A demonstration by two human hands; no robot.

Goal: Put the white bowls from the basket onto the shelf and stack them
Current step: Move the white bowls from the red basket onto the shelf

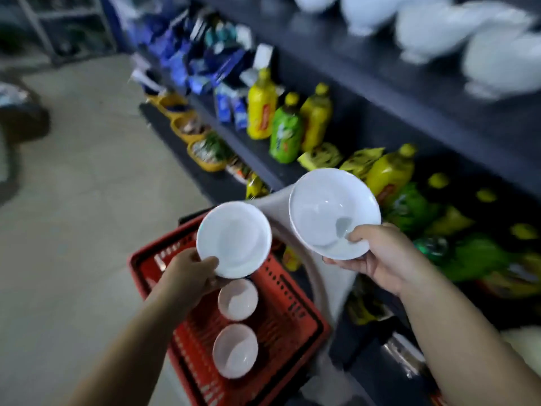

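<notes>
The left hand (190,273) pinches the small bowl (234,238), right hand (383,256) the large bowl (328,206); bottle labels (262,118) look unreadable.

Yellow bottles (261,112) beside green bottle (285,136), perhaps blue packets (231,108).

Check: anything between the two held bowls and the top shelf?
Nothing visible. The left bowl and right bowl are held above the basket, with open space up to the shelf; that shelf is blurred.
</notes>
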